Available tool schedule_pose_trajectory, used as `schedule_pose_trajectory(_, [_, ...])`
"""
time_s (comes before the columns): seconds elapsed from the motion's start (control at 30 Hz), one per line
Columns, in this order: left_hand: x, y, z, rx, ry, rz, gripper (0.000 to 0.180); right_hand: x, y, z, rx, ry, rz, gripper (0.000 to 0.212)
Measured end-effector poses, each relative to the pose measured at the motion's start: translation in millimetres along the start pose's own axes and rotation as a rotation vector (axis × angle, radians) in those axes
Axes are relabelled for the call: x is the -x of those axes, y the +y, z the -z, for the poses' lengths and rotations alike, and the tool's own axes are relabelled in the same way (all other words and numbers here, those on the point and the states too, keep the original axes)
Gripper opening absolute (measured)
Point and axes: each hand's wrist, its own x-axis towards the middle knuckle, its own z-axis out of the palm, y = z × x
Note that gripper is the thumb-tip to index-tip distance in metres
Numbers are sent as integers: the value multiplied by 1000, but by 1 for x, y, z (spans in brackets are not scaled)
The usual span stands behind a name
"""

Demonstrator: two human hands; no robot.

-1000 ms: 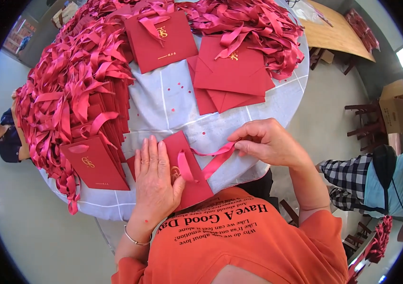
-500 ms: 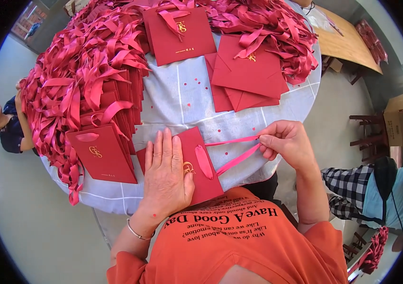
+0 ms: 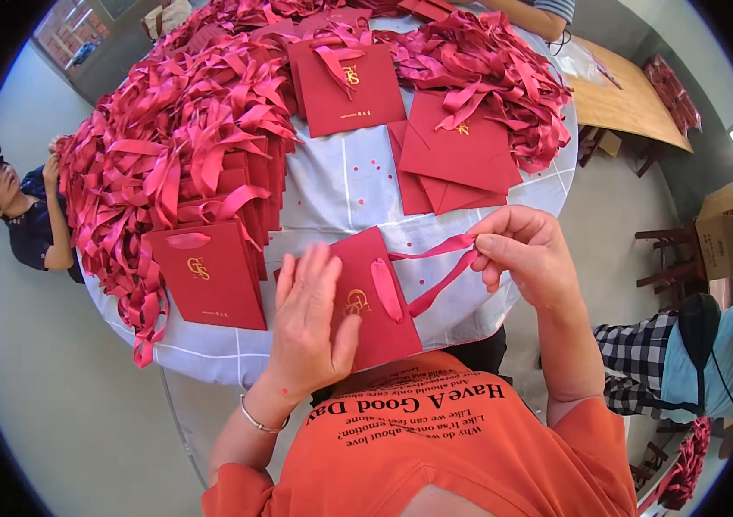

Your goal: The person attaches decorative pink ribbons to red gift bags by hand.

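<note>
A red paper gift bag (image 3: 364, 314) with gold print lies flat at the table's near edge. Its pink ribbon handle (image 3: 439, 293) stretches to the right, where my right hand (image 3: 521, 257) pinches the far end between thumb and fingers. Over the bag's left part hovers my left hand (image 3: 310, 319), fingers extended and slightly blurred, with nothing in it. Left of that hand stands a row of upright red gift bags, the front one (image 3: 209, 274) facing me. A small red dot sticks to my left wrist.
Heaped ribbon-handled bags (image 3: 185, 129) cover the table's left and back. Flat red bags (image 3: 457, 155) lie stacked at right, another bag (image 3: 347, 90) behind. Small red dots dot the pale tablecloth (image 3: 332, 189). Co-workers sit left and right; a cardboard box (image 3: 722, 241) stands at right.
My left hand has lifted off the bag where it was pressed flat. The right hand keeps its pinch, and the ribbon has gone slacker. The view has shifted slightly.
</note>
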Motion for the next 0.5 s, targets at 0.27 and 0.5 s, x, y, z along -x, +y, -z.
schedule_pose_trajectory(0.27, [-1,43,14,-155,-193,-45,89,14,-20,-51,-242,-206,33,14])
schedule_pose_trajectory(0.5, [8,54,38,298,125,115,43,24,-73,-70,-250,-335,390,17])
